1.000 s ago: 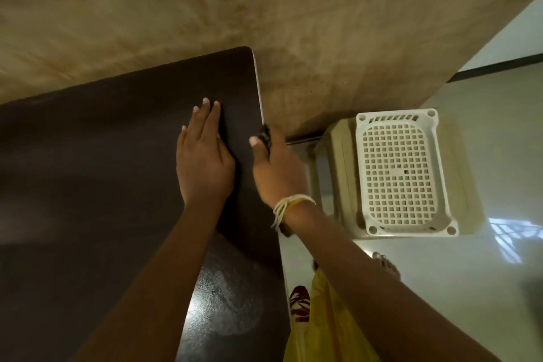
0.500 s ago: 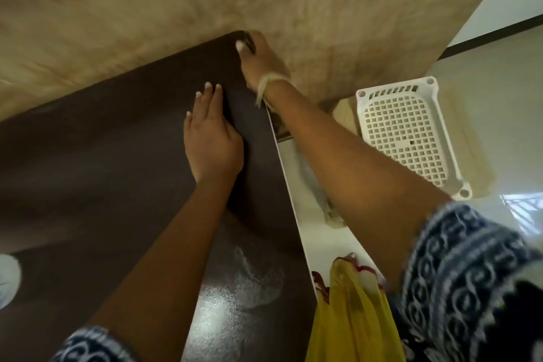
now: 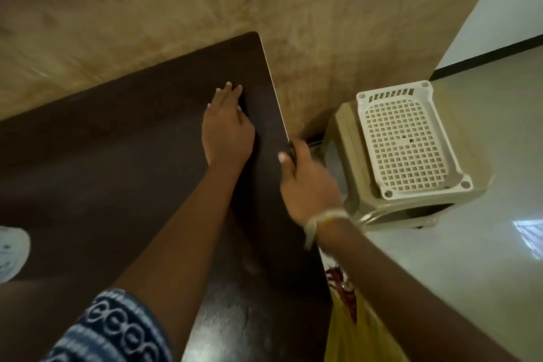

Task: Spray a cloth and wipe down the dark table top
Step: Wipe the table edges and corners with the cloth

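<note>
The dark brown table top fills the left and middle of the view, with its pale right edge running down the centre. My left hand lies flat on the table near the far right corner, fingers together. My right hand is at the table's right edge, gripping a dark cloth against that edge; only a small bit of the cloth shows past my thumb. The hand is blurred from motion.
A beige plastic stool with a white perforated basket on top stands on the pale floor just right of the table. A white object sits at the table's left edge. The tan wall is behind.
My right hand slid with the cloth from the table's far right corner back along the right edge toward me. My left hand stayed flat on the table.
</note>
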### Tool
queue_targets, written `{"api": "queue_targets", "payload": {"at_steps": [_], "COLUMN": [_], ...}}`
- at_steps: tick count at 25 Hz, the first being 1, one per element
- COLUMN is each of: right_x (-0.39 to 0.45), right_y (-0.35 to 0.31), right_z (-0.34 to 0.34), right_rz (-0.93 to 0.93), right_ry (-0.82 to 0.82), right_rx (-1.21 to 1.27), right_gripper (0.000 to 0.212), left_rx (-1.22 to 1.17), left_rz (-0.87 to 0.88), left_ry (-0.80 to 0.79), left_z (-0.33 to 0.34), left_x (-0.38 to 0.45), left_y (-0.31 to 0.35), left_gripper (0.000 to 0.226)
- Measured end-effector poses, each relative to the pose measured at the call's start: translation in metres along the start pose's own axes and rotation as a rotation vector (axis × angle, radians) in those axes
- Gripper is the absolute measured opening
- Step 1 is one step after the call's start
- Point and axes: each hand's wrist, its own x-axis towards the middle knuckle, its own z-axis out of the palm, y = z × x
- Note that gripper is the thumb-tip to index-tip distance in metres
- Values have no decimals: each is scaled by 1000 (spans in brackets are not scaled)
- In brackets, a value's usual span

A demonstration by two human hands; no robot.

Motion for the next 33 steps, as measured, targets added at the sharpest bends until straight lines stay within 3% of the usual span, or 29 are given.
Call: {"api": "queue_targets", "payload": {"at_steps": [3,6,11,16,21,25,29,31,33], "right_x": [93,116,-6,-170,-207,-211,-203,-194,-187], "right_y": [-34,-43,6,49,29,-4,-48,-52,-32], "right_z": [2,5,6,11,27,25,38,53,72], "right_rz": [-1,-58,-8,50,221,422,275,207,77], "right_ry": [30,51,35,152,353,358,478,359,267], "right_rx": [-86,-109,-138,-434,-602,-670,-523,-572,-665], "right_gripper": [39,44,41,39,38,37,55,66,63], "left_rx": [-17,52,138,71,-94,-303,-164,-82,-12], "left_rz": [79,79,111,188,185,240,343,361,334], "left_ry": [-54,-104,-212,-144,-194,-272,-270,-240,-248], "left_z": [-12,-33,-70,-77,-81,-113,-139,-152,-164], "left_x": [-47,-92,-164,-199,-197,-214,-225,-219,-217], "left_y": [-4,-10,-24,-46,-56,-76,-111,-129,-149], "left_gripper": [44,43,46,43,37,30,30,31,36]}}
